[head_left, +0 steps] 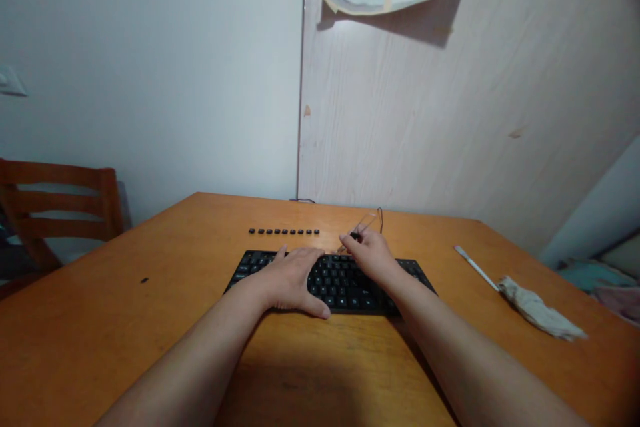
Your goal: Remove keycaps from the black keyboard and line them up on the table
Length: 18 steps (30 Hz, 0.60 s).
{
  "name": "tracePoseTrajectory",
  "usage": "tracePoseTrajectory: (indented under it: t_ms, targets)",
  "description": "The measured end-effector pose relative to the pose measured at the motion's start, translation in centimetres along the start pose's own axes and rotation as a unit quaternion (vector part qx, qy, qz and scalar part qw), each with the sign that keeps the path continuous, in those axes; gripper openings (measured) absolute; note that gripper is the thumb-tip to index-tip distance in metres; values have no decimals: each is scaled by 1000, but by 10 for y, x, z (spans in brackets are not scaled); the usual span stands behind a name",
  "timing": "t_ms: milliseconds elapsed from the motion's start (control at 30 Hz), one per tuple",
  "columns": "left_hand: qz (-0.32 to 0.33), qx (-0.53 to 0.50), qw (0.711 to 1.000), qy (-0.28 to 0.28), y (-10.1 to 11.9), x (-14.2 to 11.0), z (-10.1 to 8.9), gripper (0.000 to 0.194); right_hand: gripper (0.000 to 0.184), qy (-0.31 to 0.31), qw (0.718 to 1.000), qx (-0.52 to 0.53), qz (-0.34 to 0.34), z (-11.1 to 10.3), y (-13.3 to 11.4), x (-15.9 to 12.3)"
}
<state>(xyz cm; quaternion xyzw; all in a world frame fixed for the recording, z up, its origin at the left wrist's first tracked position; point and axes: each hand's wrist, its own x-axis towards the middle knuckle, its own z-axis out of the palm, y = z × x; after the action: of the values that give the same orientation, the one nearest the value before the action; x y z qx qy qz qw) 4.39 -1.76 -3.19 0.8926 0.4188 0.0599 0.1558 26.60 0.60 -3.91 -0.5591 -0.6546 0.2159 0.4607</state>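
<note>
A black keyboard (345,290) lies on the wooden table in front of me. My left hand (295,278) spans its left half, thumb at the near edge and fingers at the far edge, gripping it. Above the right part of the keyboard, my right hand (371,252) pinches what looks like a wire keycap puller (367,219). Its thin loop sticks up behind the fingers, and fine wire ends point down at the back row of keys. A dark piece shows between thumb and finger; whether it is the handle or a keycap I cannot tell. Beyond the keyboard, several black keycaps (285,231) stand in a straight row.
A small black piece (145,279) lies on the table (165,320) to the left. To the right are a white-handled brush (475,267) and a crumpled pale cloth (537,310). A wooden chair (60,197) stands at the left. Behind the table rises a wall.
</note>
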Motion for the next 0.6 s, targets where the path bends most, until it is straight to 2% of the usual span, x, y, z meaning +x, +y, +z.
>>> tracePoseTrajectory:
  t_ms: [267,600]
  targets:
    - [0,-22,1000,11,4,-1,-1,116,24,-5,999,-41,-12,3,6,-3]
    - [13,-28,999,23,2,0,2,113,23,-6,990,-135,-48,6,-8,-12]
